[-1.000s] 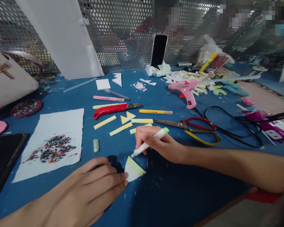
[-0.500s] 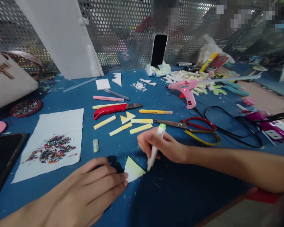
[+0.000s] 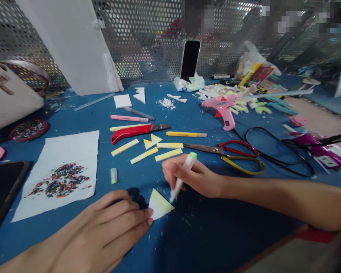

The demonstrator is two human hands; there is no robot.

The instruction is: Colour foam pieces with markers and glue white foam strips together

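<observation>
A small white triangular piece (image 3: 160, 204), tinted pale green along its upper right part, lies on the blue table. My left hand (image 3: 110, 223) rests flat, its fingertips pressing the piece's left corner, fingers together. In my right hand (image 3: 190, 174) is a white marker (image 3: 182, 178) with a green end, its tip at the right edge of the piece. The marker's cap (image 3: 114, 176) lies above my left hand. Yellow-tinted strips (image 3: 144, 155) and a yellow zigzag piece (image 3: 152, 141) lie farther back.
Scissors (image 3: 207, 148), a red-handled knife (image 3: 133, 132) and a yellow pen (image 3: 186, 134) lie beyond my right hand. A pink glue gun (image 3: 223, 108) with a black cable stands behind. At left are a paper with beads (image 3: 71, 148) and a dark tablet (image 3: 5, 189).
My right hand and the marker have moved slightly left, bringing the tip from beside the right corner up along the piece's edge. My left hand stays in place.
</observation>
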